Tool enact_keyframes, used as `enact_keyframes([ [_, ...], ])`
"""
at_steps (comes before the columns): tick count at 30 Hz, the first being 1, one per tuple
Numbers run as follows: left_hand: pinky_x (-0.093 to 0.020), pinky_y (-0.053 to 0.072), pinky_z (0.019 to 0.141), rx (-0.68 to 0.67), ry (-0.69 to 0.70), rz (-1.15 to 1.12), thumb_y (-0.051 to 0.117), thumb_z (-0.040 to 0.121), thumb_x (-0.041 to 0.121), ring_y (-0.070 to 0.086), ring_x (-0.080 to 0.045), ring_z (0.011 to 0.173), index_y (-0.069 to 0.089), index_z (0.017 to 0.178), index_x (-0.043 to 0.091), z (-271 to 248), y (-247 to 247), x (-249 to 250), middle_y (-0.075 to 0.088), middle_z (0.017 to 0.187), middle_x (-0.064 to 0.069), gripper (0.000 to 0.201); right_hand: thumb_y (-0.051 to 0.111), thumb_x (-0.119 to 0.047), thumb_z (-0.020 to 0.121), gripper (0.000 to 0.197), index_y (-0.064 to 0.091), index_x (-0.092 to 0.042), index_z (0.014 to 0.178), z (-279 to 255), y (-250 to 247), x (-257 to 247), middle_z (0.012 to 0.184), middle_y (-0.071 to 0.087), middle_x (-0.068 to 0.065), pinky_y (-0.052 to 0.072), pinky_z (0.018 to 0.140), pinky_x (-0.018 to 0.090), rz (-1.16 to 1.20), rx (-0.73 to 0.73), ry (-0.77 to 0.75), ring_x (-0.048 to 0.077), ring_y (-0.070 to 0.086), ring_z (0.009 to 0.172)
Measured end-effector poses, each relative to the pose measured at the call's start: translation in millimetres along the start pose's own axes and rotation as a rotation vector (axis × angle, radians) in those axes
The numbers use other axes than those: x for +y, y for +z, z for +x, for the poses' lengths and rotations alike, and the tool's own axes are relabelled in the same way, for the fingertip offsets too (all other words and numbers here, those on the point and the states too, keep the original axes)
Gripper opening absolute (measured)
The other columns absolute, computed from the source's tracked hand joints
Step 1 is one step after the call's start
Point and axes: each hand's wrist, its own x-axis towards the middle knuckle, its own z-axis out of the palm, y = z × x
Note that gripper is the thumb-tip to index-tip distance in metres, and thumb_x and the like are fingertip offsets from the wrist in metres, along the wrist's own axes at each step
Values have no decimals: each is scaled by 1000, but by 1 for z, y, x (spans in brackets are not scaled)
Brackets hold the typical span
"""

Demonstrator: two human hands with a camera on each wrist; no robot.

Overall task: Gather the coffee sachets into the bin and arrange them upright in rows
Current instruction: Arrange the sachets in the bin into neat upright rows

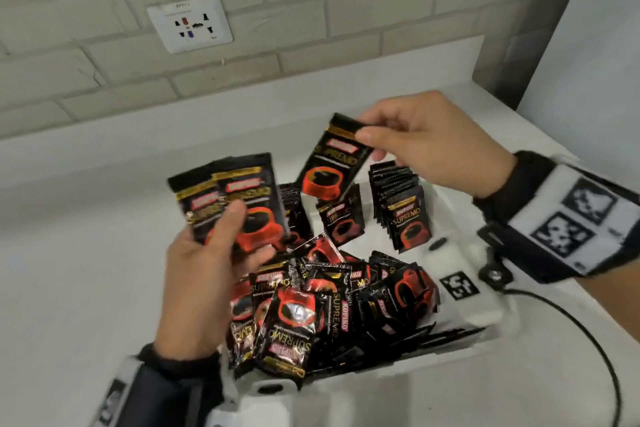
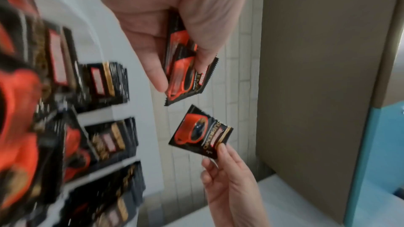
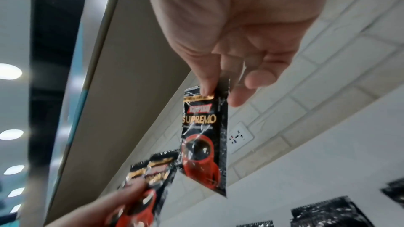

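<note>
My left hand (image 1: 221,239) holds a small fan of black-and-red coffee sachets (image 1: 228,201) upright above the bin's left side; the wrist view shows the same sachets (image 2: 186,68) between thumb and fingers. My right hand (image 1: 374,139) pinches a single sachet (image 1: 332,163) by its top edge, hanging above the bin; this single sachet (image 3: 203,141) dangles from thumb and forefinger. The white bin (image 1: 460,263) holds upright rows of sachets (image 1: 401,208) at its far end and a loose heap of sachets (image 1: 332,305) nearer me.
The bin stands on a white counter (image 1: 86,253) against a white brick wall with a power socket (image 1: 188,24). A black cable (image 1: 588,340) runs off my right wrist over the counter. A tall panel (image 1: 540,10) rises at the right.
</note>
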Motion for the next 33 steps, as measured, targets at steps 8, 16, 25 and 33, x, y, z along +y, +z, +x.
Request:
enact_keyframes([
  [8,-20,56,62,152,108,19,52,93,20,69,-4,67,61,85,19,10,-44,7,72,70,10,12,55,-18,92,22,66,-13,111,45,74,-8,103,66,-1,37,70,13,-460,-334,-120,8,56,84],
  [16,-12,50,56,115,69,60,54,89,22,67,-1,67,61,84,22,17,-48,-2,72,70,11,9,52,-16,90,13,63,-22,91,48,104,-3,88,62,-5,40,64,27,-816,-388,-196,16,58,79],
  [25,-25,42,68,40,99,69,67,64,29,62,-10,74,63,82,24,26,-43,-4,71,74,10,20,53,-17,92,15,60,-16,105,49,113,1,96,64,3,32,53,24,-964,-425,-323,22,62,85],
  [33,-25,38,62,9,82,69,84,53,26,59,-14,74,68,75,29,32,-42,-11,71,80,4,27,50,-36,93,18,59,-26,104,61,72,-19,90,53,-13,35,71,24,-562,-267,-117,8,50,84],
])
